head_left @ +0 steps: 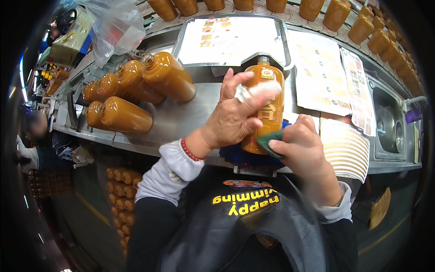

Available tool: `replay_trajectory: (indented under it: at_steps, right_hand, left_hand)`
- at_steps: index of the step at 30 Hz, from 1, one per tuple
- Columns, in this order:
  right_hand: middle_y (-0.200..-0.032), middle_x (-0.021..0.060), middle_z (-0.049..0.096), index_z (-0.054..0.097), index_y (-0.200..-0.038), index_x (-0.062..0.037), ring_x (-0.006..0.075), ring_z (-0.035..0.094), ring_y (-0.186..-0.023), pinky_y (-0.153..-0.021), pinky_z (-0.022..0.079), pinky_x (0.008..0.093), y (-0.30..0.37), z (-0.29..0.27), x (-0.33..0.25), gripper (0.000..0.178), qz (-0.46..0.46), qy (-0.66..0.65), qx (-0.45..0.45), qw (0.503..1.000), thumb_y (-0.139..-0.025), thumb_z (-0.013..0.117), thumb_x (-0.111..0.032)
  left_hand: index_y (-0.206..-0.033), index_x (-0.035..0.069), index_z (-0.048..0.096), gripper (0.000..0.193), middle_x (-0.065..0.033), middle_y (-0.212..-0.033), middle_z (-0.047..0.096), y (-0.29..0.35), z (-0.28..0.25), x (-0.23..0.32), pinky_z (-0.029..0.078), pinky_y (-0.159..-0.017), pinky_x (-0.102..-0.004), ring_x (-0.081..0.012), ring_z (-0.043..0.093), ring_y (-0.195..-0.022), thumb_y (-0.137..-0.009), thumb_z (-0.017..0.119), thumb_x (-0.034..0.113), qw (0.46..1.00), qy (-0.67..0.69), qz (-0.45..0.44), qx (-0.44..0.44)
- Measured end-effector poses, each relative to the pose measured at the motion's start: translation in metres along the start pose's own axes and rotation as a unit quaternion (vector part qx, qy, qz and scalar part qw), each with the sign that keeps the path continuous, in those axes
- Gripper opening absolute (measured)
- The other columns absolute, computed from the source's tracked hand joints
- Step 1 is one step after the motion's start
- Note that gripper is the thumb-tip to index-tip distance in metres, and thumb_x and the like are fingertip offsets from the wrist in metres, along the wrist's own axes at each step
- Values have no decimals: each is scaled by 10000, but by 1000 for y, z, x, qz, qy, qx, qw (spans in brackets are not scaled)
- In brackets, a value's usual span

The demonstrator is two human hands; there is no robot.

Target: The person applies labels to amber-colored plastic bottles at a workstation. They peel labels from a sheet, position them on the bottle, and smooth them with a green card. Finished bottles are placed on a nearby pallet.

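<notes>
A glossy amber-brown bottle [270,109] with a bare neck lies in front of me, its neck pointing away, on a dark blue support [235,154]. Pale decal markings run along its upper side. Over the bottle's left side is my left hand [233,106], fingers spread, with white wrapping around a finger; blur hides whether the fingers touch the glass. My right hand [301,140] is closed on a flat dark green pad [268,141], which lies against the bottle's near end. Whether the pad is cloth or stiff I cannot tell.
Several brown bottles [167,77] lie on the metal bench to the left. A tray [231,41] with a decal sheet is behind. Decal sheets [319,75], a striped stack [346,149] and a sink [390,120] are to the right. More bottles [337,14] line the far side.
</notes>
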State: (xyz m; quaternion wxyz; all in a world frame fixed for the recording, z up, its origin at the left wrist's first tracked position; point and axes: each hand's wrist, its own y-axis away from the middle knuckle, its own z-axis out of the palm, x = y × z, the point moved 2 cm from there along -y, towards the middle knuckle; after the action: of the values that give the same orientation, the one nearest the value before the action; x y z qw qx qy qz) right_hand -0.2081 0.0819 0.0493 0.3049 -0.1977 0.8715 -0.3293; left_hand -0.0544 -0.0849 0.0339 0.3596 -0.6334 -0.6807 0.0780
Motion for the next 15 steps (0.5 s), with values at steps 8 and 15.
replay_trajectory:
  at_steps: [8, 15]
  right_hand:
    - [-844, 59, 601, 675, -973, 7, 139, 570, -742, -675, 448, 255, 11, -34, 20, 129, 304, -110, 122, 938, -880, 747, -45]
    - [-819, 66, 600, 720, -965, -64, 260, 591, -755, -674, 476, 374, -44, -18, -4, 242, 54, -14, -124, 991, -743, 798, -9]
  left_hand:
    - [-1287, 263, 686, 582, 59, -1132, 712, 0, -6, 26, 30, -1251, -587, -224, 455, -1296, -1006, 362, 656, 983, -77, 157, -62]
    - [-1478, -9, 439, 934, -232, -1411, 519, 77, 14, 36, 106, -1209, -626, -415, 417, -1339, -856, 657, 654, 987, -75, -97, 100]
